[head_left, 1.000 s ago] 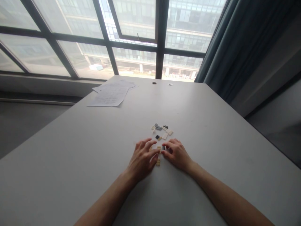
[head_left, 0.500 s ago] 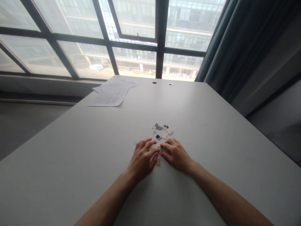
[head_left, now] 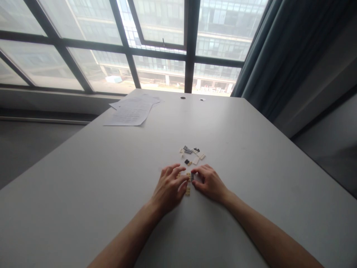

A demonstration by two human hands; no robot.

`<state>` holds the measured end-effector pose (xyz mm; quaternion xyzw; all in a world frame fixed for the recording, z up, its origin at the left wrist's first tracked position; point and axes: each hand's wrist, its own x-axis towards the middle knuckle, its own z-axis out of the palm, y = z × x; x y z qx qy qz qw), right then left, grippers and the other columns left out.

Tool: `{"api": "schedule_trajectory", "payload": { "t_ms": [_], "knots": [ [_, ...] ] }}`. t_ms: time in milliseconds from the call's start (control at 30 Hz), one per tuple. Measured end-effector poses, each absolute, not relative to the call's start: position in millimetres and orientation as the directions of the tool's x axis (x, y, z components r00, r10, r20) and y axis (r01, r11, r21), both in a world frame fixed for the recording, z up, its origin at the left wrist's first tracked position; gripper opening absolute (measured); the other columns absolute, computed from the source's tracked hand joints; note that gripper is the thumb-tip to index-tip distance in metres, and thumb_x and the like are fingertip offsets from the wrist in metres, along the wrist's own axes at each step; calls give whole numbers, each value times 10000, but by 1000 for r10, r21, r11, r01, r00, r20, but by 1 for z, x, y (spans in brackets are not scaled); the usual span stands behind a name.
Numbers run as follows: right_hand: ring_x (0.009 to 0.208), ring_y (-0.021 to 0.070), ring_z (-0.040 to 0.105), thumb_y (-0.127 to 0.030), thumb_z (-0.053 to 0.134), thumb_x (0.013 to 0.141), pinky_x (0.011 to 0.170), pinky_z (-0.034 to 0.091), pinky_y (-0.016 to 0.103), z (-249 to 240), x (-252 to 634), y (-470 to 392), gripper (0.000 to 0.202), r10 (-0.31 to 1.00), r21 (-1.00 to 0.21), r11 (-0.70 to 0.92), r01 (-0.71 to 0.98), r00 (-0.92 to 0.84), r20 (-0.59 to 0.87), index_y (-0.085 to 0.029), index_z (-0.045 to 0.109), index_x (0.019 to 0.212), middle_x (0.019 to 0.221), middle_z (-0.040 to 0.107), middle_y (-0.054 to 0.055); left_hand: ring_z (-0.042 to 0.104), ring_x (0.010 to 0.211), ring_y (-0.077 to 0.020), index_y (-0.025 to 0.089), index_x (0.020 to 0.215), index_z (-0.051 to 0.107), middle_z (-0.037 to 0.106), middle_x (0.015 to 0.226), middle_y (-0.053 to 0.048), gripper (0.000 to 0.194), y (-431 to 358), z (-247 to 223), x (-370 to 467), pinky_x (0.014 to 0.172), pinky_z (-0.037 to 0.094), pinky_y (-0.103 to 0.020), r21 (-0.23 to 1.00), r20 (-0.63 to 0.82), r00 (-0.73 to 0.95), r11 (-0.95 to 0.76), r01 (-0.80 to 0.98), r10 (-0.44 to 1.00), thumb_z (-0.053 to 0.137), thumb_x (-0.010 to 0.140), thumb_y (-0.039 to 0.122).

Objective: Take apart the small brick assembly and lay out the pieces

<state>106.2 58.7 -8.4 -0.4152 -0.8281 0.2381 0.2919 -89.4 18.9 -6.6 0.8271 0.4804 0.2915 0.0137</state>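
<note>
On the white table, my left hand rests with its fingers spread, the index fingertip against a small yellow brick. My right hand has its thumb and forefinger around a small grey brick, directly right of the yellow one. Another yellow brick lies nearer, beside my left thumb. Part of a further yellow piece shows beneath my left fingers. Beyond my hands sit a black piece and a flat white piece.
Farther back lie several loose pieces, among them grey ones, a black one and white ones. Printed papers are at the table's far left. Two round holes are near the back edge, by the window.
The fingertips of my right hand have shifted slightly, and more of the grey brick shows between them. My left hand is practically unchanged.
</note>
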Motion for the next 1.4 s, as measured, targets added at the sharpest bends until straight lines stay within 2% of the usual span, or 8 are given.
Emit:
{"api": "schedule_trajectory", "payload": {
  "t_ms": [133,500,600,733,900,1000,1233,1400],
  "knots": [
    [1033,224,517,-202,692,768,952,385,387,-12,106,60,279,820,-595,556,580,-501,279,-229,659,1044,1065,625,50,445,1208,-264,253,969,678,597,1200,-55,189,19,-8,-89,996,358,-470,306,472,363,-536,787,803,533,863,192],
    [1025,227,514,-214,682,780,942,387,394,-11,105,60,286,820,-587,556,589,-503,273,-224,645,1064,1058,625,53,455,1197,-269,254,978,679,601,1186,-60,205,19,-7,-89,989,368,-472,300,471,360,-530,793,805,547,842,176],
    [1004,225,525,-230,683,780,920,405,396,-12,106,60,382,825,-617,547,565,-488,285,-228,598,1153,1038,625,57,445,1209,-269,254,1050,649,591,1199,-65,240,19,-6,-89,991,366,-467,294,477,359,-531,795,802,536,850,185],
    [916,200,547,-243,649,803,825,461,354,-16,108,62,501,863,-731,491,474,-381,332,-221,488,1277,1022,609,58,440,1213,-269,227,1075,610,587,1197,-79,237,20,-6,-91,983,368,-458,298,507,325,-516,803,799,516,860,190],
    [785,174,542,-251,580,832,702,475,311,-19,112,65,398,918,-801,396,448,-188,349,-209,516,1222,969,604,49,462,1185,-263,210,995,607,605,1149,-77,166,22,-7,-92,971,372,-442,314,560,257,-488,814,788,520,856,186],
    [770,173,539,-226,551,841,670,468,300,-18,112,66,284,925,-792,377,481,-156,346,-191,593,1120,944,598,55,477,1170,-262,214,939,619,617,1123,-66,142,22,-8,-91,970,372,-439,331,582,201,-456,826,788,533,838,166],
    [944,200,540,-190,592,829,873,458,357,-16,108,75,291,901,-685,433,585,-301,312,-199,639,1117,1041,571,68,521,1058,-253,205,873,607,619,1054,-64,119,25,-8,-97,912,402,-442,476,607,-36,-326,817,794,517,828,142],
    [1014,200,530,-172,556,863,940,424,361,-16,97,93,248,886,-605,463,648,-360,293,-193,660,1087,1042,570,72,524,1027,-250,205,872,608,618,1033,-60,122,26,-8,-99,899,410,-447,520,600,-77,-315,794,797,517,823,139]
  ]
}}
